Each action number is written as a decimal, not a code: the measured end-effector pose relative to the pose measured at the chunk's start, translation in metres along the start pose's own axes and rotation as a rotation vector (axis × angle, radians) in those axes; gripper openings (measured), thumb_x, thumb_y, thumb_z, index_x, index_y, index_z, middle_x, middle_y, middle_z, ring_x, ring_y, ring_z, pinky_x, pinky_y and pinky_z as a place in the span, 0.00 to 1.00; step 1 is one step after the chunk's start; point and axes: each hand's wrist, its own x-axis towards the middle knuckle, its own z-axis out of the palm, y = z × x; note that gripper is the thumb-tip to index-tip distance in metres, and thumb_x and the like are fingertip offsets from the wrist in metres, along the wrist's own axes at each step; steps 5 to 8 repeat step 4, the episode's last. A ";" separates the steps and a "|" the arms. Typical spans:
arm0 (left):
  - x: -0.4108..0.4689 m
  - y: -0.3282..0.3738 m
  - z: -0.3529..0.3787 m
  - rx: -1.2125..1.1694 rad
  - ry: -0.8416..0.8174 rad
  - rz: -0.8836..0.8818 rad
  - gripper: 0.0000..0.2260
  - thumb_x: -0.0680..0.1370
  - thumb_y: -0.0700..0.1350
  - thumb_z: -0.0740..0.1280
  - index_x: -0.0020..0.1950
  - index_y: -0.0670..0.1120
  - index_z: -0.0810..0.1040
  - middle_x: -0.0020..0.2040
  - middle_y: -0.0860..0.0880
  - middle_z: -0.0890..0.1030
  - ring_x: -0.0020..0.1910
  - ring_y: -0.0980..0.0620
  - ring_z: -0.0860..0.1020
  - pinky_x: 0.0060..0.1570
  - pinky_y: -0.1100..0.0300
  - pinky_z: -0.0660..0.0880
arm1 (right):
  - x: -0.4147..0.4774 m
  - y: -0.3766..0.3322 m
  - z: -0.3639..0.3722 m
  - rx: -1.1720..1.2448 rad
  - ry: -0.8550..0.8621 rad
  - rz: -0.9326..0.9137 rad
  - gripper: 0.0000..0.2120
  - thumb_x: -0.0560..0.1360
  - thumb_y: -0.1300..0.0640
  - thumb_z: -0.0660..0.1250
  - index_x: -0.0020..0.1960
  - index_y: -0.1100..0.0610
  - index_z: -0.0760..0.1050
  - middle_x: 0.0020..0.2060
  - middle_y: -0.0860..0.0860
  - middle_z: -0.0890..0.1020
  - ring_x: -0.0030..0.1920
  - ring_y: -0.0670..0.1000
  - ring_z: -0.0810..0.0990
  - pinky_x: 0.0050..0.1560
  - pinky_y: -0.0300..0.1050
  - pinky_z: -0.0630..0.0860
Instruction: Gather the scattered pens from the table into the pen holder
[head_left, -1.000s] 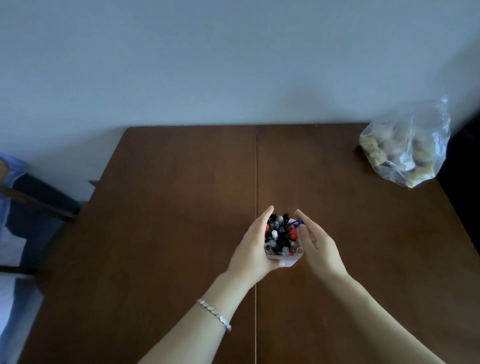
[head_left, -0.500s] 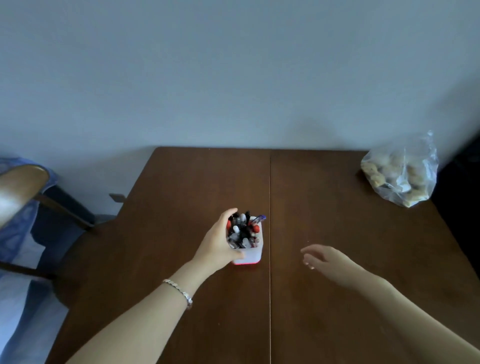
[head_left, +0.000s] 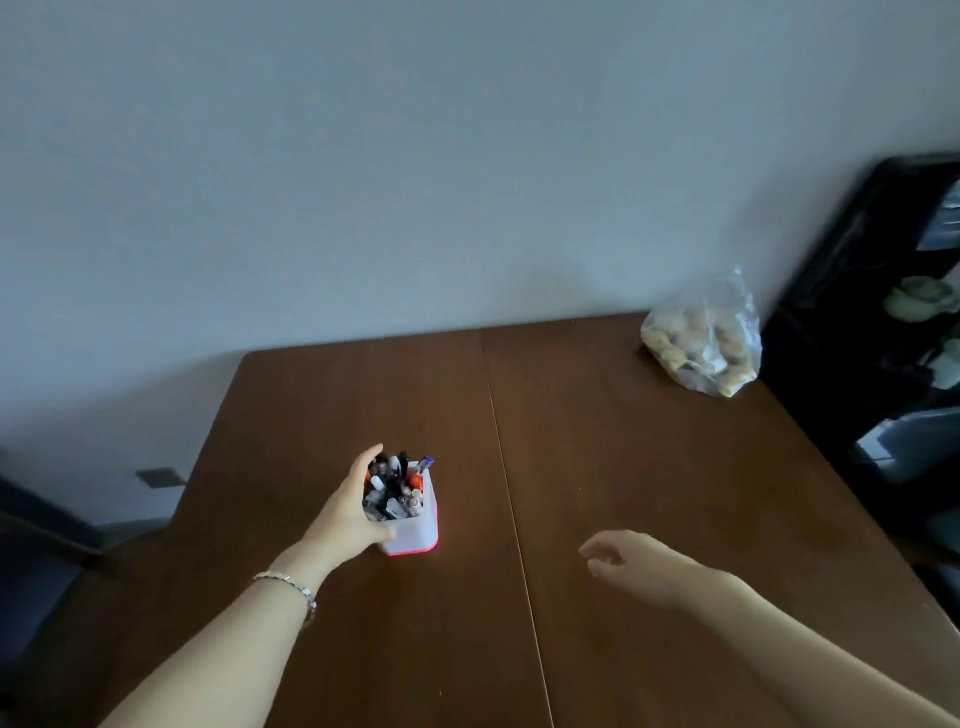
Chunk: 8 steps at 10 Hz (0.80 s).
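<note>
A white pen holder (head_left: 415, 530) with a pink base stands upright on the brown table (head_left: 597, 447), left of its centre seam. Several pens (head_left: 392, 486) in black, white, red and blue fill it, tips up. My left hand (head_left: 345, 512) wraps the holder's left side, thumb at its front. My right hand (head_left: 631, 564) hovers over the table to the right, well apart from the holder, fingers loosely curled and holding nothing. No loose pens show on the table.
A clear plastic bag (head_left: 701, 343) of pale round items lies at the table's far right corner. A dark cabinet (head_left: 883, 322) stands right of the table. A grey wall runs behind. A chair (head_left: 47, 540) sits at the left.
My right hand let go of the holder and drew back to the right. My left hand slid the holder to the left of the table's seam.
</note>
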 end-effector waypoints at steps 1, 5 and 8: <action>-0.006 -0.001 0.004 -0.031 0.032 0.015 0.48 0.66 0.30 0.73 0.75 0.57 0.51 0.71 0.50 0.65 0.64 0.52 0.73 0.61 0.59 0.69 | -0.005 -0.004 -0.001 -0.028 0.003 -0.001 0.15 0.78 0.52 0.59 0.64 0.50 0.72 0.59 0.49 0.78 0.58 0.47 0.75 0.59 0.38 0.69; -0.061 0.107 0.025 0.629 0.034 0.382 0.23 0.76 0.45 0.65 0.70 0.52 0.65 0.74 0.53 0.61 0.74 0.52 0.58 0.71 0.57 0.59 | -0.021 -0.032 -0.045 -0.235 -0.034 -0.081 0.18 0.78 0.52 0.57 0.66 0.53 0.71 0.65 0.50 0.74 0.65 0.49 0.72 0.64 0.43 0.68; -0.061 0.107 0.025 0.629 0.034 0.382 0.23 0.76 0.45 0.65 0.70 0.52 0.65 0.74 0.53 0.61 0.74 0.52 0.58 0.71 0.57 0.59 | -0.021 -0.032 -0.045 -0.235 -0.034 -0.081 0.18 0.78 0.52 0.57 0.66 0.53 0.71 0.65 0.50 0.74 0.65 0.49 0.72 0.64 0.43 0.68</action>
